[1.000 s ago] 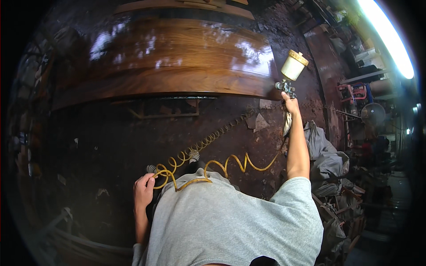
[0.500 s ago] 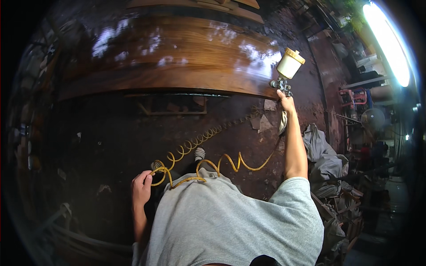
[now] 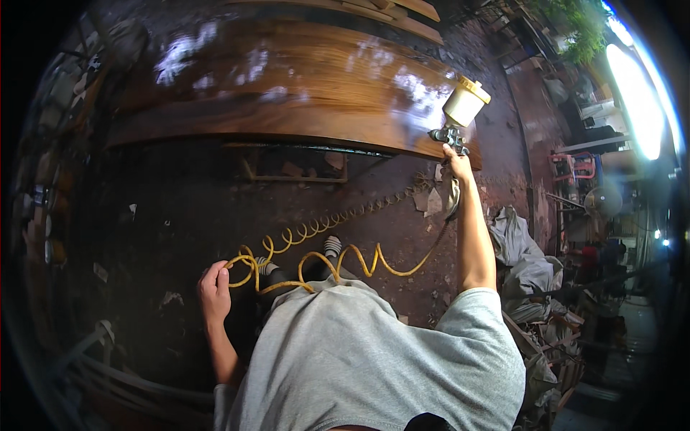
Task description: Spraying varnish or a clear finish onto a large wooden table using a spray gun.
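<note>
My right hand [image 3: 457,164] is stretched far forward and wrapped round the handle of a spray gun [image 3: 449,136]. A whitish cup with a yellow lid [image 3: 466,103] sits on top of the gun, tilted to the right. The gun is over the near right corner of a long, glossy brown wooden slab [image 3: 287,108]. Low at my left side, my left hand [image 3: 215,284] is closed on a loop of yellow coiled air hose [image 3: 305,262]. From there one run of the hose goes forward across the floor, and another sags past my shirt toward the gun.
Under the slab's near edge is a low wooden frame [image 3: 298,178]. Grey cloths [image 3: 525,251] lie heaped on the floor at the right, near a fan [image 3: 604,202]. More boards [image 3: 388,11] lie beyond the slab. A bright tube light [image 3: 632,100] shines at upper right.
My left hand has moved left and slightly forward, drawing the hose loop with it. The spray gun has shifted slightly left. The view has turned a little, so the slab slants more.
</note>
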The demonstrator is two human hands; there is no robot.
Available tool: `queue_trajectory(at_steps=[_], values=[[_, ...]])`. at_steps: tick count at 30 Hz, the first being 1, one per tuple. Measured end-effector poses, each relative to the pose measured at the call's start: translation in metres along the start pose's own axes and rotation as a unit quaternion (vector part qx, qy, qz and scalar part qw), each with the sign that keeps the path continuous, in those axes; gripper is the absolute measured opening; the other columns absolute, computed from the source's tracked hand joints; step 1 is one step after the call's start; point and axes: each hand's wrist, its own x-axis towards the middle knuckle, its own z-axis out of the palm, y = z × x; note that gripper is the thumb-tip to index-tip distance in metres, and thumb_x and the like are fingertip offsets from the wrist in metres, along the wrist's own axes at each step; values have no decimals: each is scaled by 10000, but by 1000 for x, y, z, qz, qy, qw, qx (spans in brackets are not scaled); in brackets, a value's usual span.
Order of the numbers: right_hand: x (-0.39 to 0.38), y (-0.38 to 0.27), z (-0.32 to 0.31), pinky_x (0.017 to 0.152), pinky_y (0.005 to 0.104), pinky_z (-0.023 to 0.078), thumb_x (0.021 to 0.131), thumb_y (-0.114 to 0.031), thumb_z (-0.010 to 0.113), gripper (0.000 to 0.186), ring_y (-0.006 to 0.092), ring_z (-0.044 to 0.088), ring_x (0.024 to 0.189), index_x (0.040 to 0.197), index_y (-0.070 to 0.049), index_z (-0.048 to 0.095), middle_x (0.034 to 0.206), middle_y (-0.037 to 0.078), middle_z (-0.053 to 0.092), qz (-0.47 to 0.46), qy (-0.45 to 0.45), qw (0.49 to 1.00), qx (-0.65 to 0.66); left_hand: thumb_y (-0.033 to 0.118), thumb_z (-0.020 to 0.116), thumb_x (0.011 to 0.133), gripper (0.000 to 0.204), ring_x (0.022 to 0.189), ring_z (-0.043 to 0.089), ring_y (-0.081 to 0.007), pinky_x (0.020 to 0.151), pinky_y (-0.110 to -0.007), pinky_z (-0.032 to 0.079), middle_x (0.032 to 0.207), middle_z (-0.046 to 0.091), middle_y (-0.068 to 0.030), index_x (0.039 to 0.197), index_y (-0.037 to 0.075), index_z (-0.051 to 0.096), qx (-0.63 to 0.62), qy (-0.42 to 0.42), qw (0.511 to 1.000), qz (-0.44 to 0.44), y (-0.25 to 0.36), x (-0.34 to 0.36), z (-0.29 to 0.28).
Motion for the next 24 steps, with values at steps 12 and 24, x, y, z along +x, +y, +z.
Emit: queue_trajectory(at_steps=[12,24], values=[[-61,-50,6,682,315,464,904,-408,743,373,124,568,700,785,-63,665,742,9,635,-47,-32,998,13,141,558,961,235,925,672,-356,819,-412,516,980,700,-184,1084,-10,689,13,16,999,-29,20,-80,-66],[-113,-118,10,677,296,457,935,-379,706,298,111,572,719,873,-90,665,783,-15,626,-11,-69,997,23,144,560,957,225,904,665,-361,812,-424,515,975,704,-182,1064,-3,692,19,0,1000,13,60,-60,-147]])
